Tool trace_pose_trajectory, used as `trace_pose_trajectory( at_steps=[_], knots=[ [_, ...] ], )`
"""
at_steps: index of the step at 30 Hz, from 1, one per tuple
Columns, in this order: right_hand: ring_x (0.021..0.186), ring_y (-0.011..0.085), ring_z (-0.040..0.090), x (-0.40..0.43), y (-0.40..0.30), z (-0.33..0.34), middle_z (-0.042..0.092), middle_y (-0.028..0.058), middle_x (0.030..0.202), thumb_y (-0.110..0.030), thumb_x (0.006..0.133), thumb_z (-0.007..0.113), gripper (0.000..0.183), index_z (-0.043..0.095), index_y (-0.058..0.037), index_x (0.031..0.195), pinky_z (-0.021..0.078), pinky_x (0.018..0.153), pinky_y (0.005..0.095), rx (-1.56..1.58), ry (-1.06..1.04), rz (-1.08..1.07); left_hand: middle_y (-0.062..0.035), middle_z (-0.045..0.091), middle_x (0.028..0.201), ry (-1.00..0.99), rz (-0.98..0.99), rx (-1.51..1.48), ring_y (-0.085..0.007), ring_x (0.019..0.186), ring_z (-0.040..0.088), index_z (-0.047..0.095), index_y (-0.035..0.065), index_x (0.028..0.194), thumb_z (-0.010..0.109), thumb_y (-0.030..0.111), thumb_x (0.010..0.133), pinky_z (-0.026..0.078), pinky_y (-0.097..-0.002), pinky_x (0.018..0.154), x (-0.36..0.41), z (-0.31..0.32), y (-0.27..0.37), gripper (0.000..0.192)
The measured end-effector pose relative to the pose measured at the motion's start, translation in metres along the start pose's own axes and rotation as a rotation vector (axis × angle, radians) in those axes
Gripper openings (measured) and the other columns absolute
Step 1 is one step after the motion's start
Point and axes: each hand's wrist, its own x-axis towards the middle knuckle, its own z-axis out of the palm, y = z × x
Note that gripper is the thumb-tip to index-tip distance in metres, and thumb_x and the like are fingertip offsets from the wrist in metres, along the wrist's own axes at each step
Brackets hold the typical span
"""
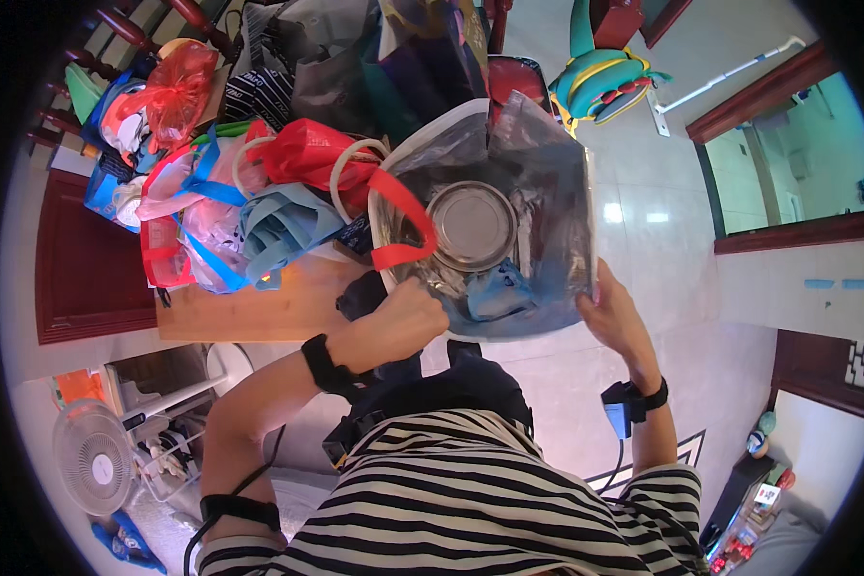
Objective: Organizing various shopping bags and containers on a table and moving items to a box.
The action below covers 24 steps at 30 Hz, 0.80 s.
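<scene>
In front of me stands a large bag with a silver foil lining (558,216) and a pale rim, its mouth spread wide. Inside lies a round stainless steel container or lid (473,225). Beside it, toward me, is a blue plastic pack (500,291). My left hand (407,317) is closed at the near left part of the rim, its fingertips hidden from view. On the opposite side my right hand (612,309) pinches the right edge of the bag, thumb on the inside. A red strap handle (410,216) loops over the left rim.
Left of the bag, a wooden surface (252,309) carries pink plastic bags (212,194), a red bag (317,155) and folded blue-grey fabric (284,223). Large shopping bags (331,79) stand behind. A green backpack (601,83) hangs at the far right. A fan (101,464) stands lower left.
</scene>
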Motion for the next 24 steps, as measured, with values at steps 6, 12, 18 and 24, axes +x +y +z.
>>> trace_pose_trajectory(
  at_steps=[6, 12, 18, 24],
  knots=[
    [0.093, 0.0385, 0.054, 0.006, -0.088, -0.005, 0.057, 0.0242, 0.099, -0.012, 0.078, 0.056, 0.042, 0.045, 0.0010, 0.116, 0.0431, 0.081, 0.0401, -0.478, 0.327, -0.302, -0.0114, 0.059, 0.060, -0.034, 0.012, -0.063, -0.0287, 0.061, 0.060, 0.060, 0.0083, 0.061, 0.062, 0.011, 0.057, 0.045, -0.0384, 0.059, -0.024, 0.000, -0.005, 0.005],
    [0.076, 0.0352, 0.059, 0.115, -0.102, 0.074, 0.061, 0.0176, 0.075, -0.012, 0.068, 0.058, 0.013, 0.063, -0.0005, 0.074, 0.0468, 0.069, 0.0410, -0.730, -0.406, -0.606, -0.0059, 0.057, 0.068, 0.180, 0.070, 0.159, -0.0211, 0.075, 0.057, 0.055, 0.0091, 0.071, 0.057, 0.012, 0.065, 0.041, -0.0333, 0.072, -0.047, 0.008, -0.012, 0.008],
    [0.086, 0.0350, 0.059, 0.219, 0.000, 0.127, 0.060, 0.0254, 0.088, -0.016, 0.059, 0.056, 0.025, 0.064, 0.0039, 0.072, 0.0479, 0.074, 0.0396, -0.822, -0.605, -0.140, -0.0028, 0.058, 0.075, 0.269, 0.028, 0.140, -0.0178, 0.077, 0.057, 0.057, 0.0086, 0.074, 0.058, 0.012, 0.066, 0.041, -0.0300, 0.064, -0.067, 0.013, -0.016, 0.010],
    [0.080, 0.0314, 0.062, 0.218, 0.010, 0.126, 0.064, 0.0193, 0.080, -0.038, 0.050, 0.073, 0.048, 0.065, 0.0019, 0.076, 0.0482, 0.070, 0.0370, -0.758, -0.507, -0.124, -0.0020, 0.057, 0.075, 0.409, -0.009, 0.063, -0.0172, 0.076, 0.056, 0.056, 0.0098, 0.074, 0.055, 0.012, 0.069, 0.040, -0.0284, 0.065, -0.081, 0.025, -0.018, 0.005]
  ],
)
